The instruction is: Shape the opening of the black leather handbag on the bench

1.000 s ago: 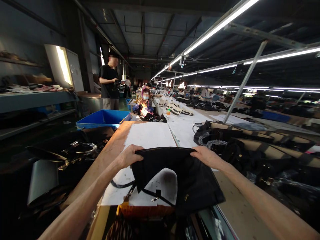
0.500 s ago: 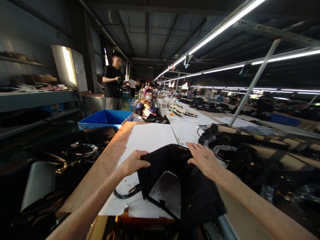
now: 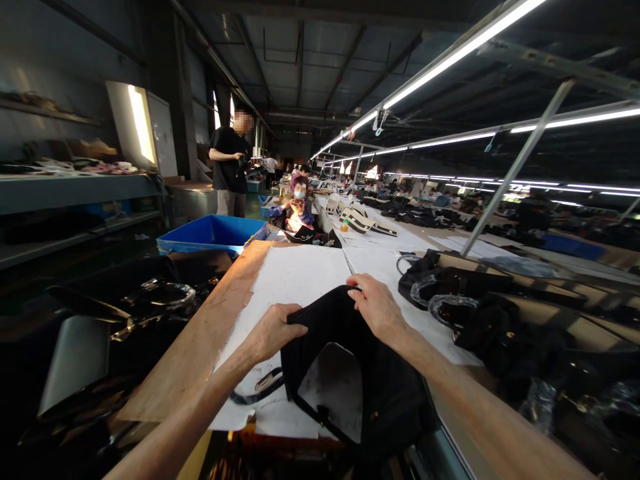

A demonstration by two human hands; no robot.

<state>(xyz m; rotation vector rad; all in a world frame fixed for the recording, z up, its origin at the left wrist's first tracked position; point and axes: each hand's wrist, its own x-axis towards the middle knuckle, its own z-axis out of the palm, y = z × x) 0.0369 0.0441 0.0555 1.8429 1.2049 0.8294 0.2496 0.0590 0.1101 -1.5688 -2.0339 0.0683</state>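
Note:
A black leather bag [image 3: 380, 387] lies in front of me on white paper [image 3: 290, 280] covering the long table. My left hand [image 3: 273, 330] grips the bag's left top edge, fingers curled over it. My right hand [image 3: 377, 307] rests on the bag's top edge near the middle, fingers bent onto the leather. The bag's handle loop arches over the paper, and a strap with a metal buckle [image 3: 263, 383] trails out to the left below my left hand.
A pile of black bags and straps [image 3: 475, 307] fills the table to my right. A blue bin [image 3: 210, 235] stands at the far left end. Dark bags and metal hardware [image 3: 150, 300] lie left of the table. A seated person [image 3: 296, 207] and a standing person [image 3: 231, 163] work farther back.
My right hand has slid left along the bag's top edge toward my left hand, bunching the bag narrower. The view has shifted slightly forward and right.

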